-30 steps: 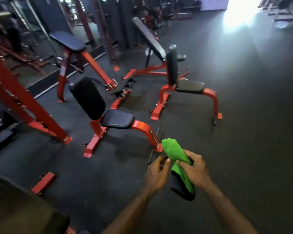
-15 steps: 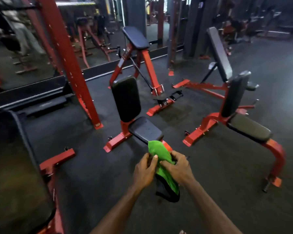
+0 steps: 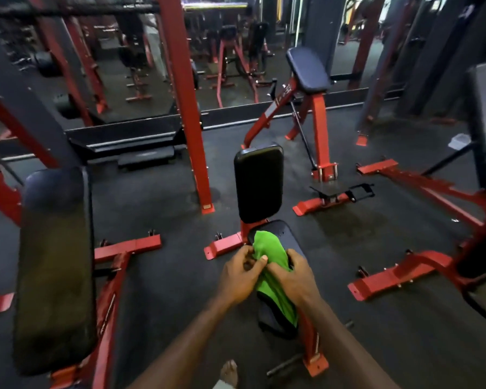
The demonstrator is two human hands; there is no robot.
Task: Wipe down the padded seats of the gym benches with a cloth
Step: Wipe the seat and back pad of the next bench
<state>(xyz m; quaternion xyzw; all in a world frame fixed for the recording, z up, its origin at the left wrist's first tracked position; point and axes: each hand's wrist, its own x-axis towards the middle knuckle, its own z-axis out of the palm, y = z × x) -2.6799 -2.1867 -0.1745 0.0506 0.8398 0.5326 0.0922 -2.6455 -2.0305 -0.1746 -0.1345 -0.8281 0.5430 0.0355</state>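
A green cloth with a dark underside (image 3: 274, 279) hangs between both hands, just above the black padded seat (image 3: 288, 237) of a red-framed bench. My left hand (image 3: 240, 276) pinches the cloth's upper left edge. My right hand (image 3: 299, 279) grips the cloth from the right. The bench's upright black back pad (image 3: 258, 182) stands just beyond the seat. Much of the seat is hidden by the cloth and hands.
A long dark bench pad (image 3: 55, 265) lies at the left. A red rack post (image 3: 185, 102) stands behind it. Another padded machine (image 3: 307, 70) stands at the back, and a red bench frame (image 3: 404, 273) sits at the right. My foot (image 3: 229, 372) shows at the bottom.
I have moved closer to the upright bench, which now sits directly under my hands. Both hands still work the green cloth, now over the seat.
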